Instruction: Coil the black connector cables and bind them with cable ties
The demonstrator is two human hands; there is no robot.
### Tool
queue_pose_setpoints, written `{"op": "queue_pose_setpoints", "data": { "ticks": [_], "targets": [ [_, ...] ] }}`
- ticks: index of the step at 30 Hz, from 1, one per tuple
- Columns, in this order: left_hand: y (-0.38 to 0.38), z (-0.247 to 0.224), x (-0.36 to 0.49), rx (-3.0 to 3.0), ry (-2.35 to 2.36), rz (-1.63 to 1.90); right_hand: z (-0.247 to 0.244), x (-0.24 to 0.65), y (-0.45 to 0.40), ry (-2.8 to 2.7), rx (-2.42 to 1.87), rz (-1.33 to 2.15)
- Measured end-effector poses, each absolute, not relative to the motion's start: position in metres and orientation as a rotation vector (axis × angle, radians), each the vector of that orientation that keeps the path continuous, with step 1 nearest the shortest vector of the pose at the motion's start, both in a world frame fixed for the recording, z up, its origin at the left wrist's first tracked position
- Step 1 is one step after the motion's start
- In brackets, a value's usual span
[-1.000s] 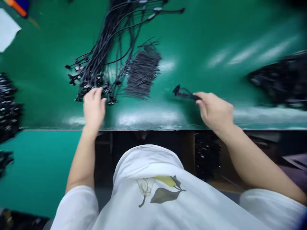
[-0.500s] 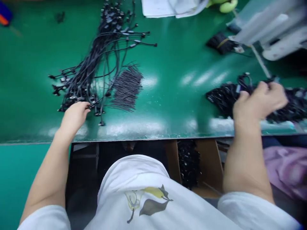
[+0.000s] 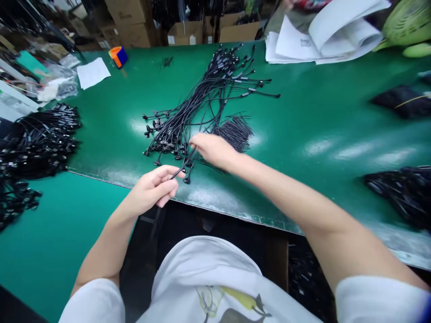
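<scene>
Near the table's front edge my left hand (image 3: pixel 155 187) is closed around a black cable (image 3: pixel 183 167), its thumb and fingers pinching it. Farther up the same cable, the bent fingers of my right hand (image 3: pixel 213 147) are closed on it, though their tips are partly hidden. Just beyond both hands lies a loose pile of black cables (image 3: pixel 188 107) with small connectors at the ends. Partly behind my right hand is a heap of thin dark ties (image 3: pixel 237 132), short and straight.
Bundled cables (image 3: pixel 50 139) are heaped at the left, with another dark bundle (image 3: pixel 404 193) at the right edge. White papers (image 3: pixel 303 45) and a green fan (image 3: pixel 409 27) stand at the back right. An orange and blue tape roll (image 3: pixel 117 57) sits at the back left.
My right hand has come left from the dark bundle to the cable by my left hand. The left hand has drawn a cable toward the table edge. The view has turned left.
</scene>
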State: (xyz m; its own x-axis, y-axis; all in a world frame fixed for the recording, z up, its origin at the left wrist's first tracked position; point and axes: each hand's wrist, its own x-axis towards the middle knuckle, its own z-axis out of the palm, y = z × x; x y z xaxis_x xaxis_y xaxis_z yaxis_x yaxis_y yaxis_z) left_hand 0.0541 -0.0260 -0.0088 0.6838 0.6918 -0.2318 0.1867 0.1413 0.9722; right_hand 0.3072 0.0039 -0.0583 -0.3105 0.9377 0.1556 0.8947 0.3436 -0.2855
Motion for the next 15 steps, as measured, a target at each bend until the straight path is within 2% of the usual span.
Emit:
{"op": "queue_pose_setpoints", "data": {
  "ticks": [3, 6, 10, 13, 15],
  "targets": [
    [-0.033, -0.004, 0.009, 1.224, 0.836, 0.551, -0.044, 0.345, 0.068, -2.106, -1.974, 0.118],
    [-0.032, -0.010, -0.033, 0.990, 0.794, 0.770, -0.024, 0.395, 0.095, -1.887, -2.097, 0.067],
    [-0.027, -0.028, -0.039, 0.714, 0.836, 0.964, -0.002, 0.404, 0.079, -1.594, -1.883, 0.271],
    [-0.023, -0.036, -0.013, 0.632, 0.873, 0.899, 0.002, 0.380, 0.052, -1.396, -1.632, 0.586],
    [-0.020, -0.038, 0.004, 0.649, 0.857, 0.856, 0.001, 0.371, 0.035, -1.460, -1.548, 0.601]
  ]
}}
